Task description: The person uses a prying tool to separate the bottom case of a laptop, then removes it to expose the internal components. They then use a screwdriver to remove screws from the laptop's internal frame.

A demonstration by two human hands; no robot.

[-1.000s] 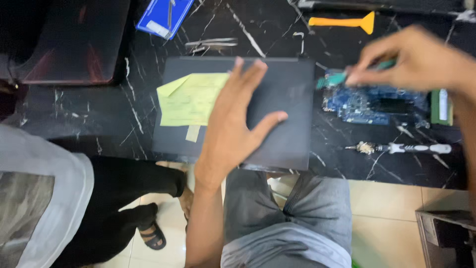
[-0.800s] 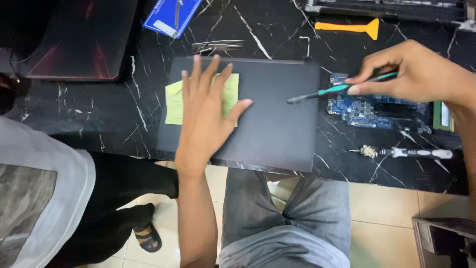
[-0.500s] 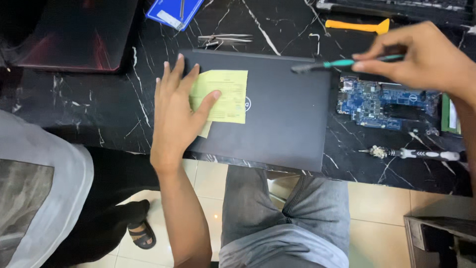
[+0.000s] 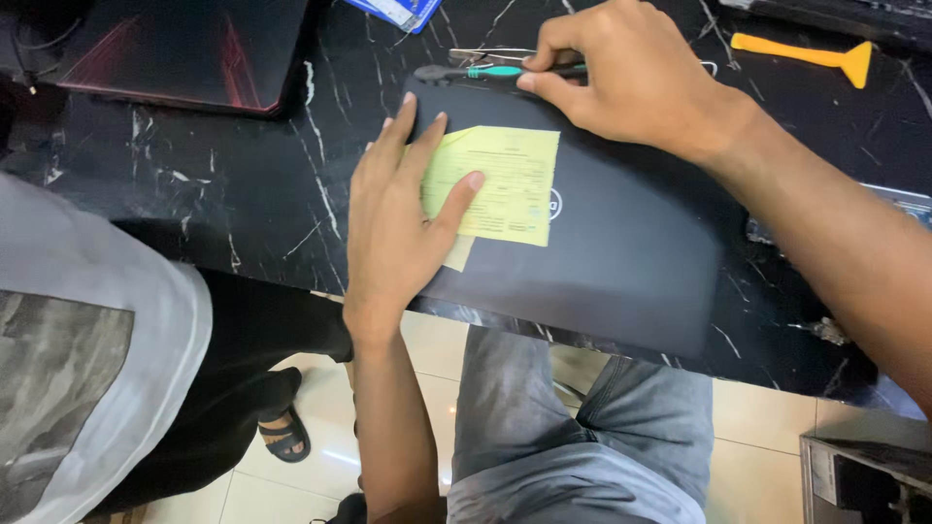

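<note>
— Laptop (image 4: 621, 243) first: where does it lie against each hand?

— Closed, dark lid up, on the black marble tabletop (image 4: 223, 194), its near edge hanging slightly past the tabletop's front. The left hand (image 4: 393, 228) lies flat on the lid's left part, fingers spread, nothing clasped; its fingertips (image 4: 473, 180) press on a yellow paper slip (image 4: 510, 184) that sits on the lid

— And the right hand?

— The right hand (image 4: 631, 82) reaches in from the upper right, at the lid's far edge. Its grip is closed around a screwdriver with a teal and black handle (image 4: 485, 72), pinched between thumb and fingers. The tool lies nearly level, pointing left, along the laptop's far edge; whether it touches the lid I cannot tell

— What else is around?

— Metal tweezers (image 4: 485, 53) just beyond the screwdriver. An orange plastic pry tool (image 4: 811, 56) at the upper right, well apart from the laptop. A second dark laptop with red lines (image 4: 184, 49) at the upper left. A blue card (image 4: 398, 10) at the top edge. A second person in a grey shirt (image 4: 87, 340) and a sandal (image 4: 282, 432) stands at the left

— Anything in the way?

— The right forearm (image 4: 835, 243) crosses over the laptop's right end and hides what lies behind it. The left hand covers the slip's left edge
</note>
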